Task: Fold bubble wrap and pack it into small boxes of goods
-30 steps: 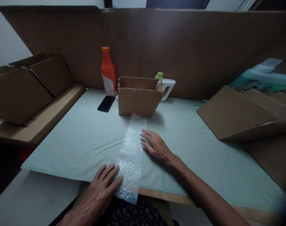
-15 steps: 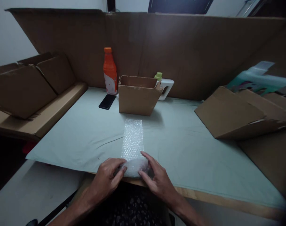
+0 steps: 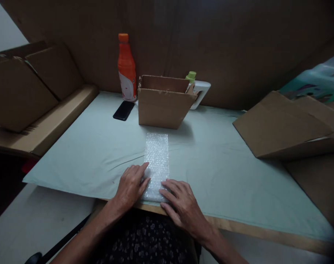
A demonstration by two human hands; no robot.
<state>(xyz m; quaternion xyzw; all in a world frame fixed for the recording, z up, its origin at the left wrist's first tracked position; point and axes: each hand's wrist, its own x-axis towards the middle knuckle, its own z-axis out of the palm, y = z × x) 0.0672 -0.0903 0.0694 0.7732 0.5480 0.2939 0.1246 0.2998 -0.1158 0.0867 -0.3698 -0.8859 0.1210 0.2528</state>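
Note:
A strip of clear bubble wrap [image 3: 157,152] lies lengthwise on the cloth-covered table, its near end close to the front edge. My left hand [image 3: 130,183] rests at its left side, index finger stretched onto the wrap and thumb apart. On the right side, my right hand [image 3: 182,201] lies with spread fingers, the fingertips touching the near part of the strip. Neither hand grips anything. Just beyond the strip's far end stands an open cardboard box [image 3: 161,108].
Behind the box are an orange bottle [image 3: 127,69] and a white-handled jug [image 3: 201,93] with a green cap. A black phone [image 3: 123,110] lies at left. Cardboard boxes flank both sides [image 3: 290,128], with a teal container [image 3: 315,82] at right. A cardboard wall [image 3: 233,47] closes the back.
The near end of the bubble wrap, raised and curled between both hands before, now lies flat. My left hand has let go and moved forward along the strip; my right hand has flattened. The view has tilted down.

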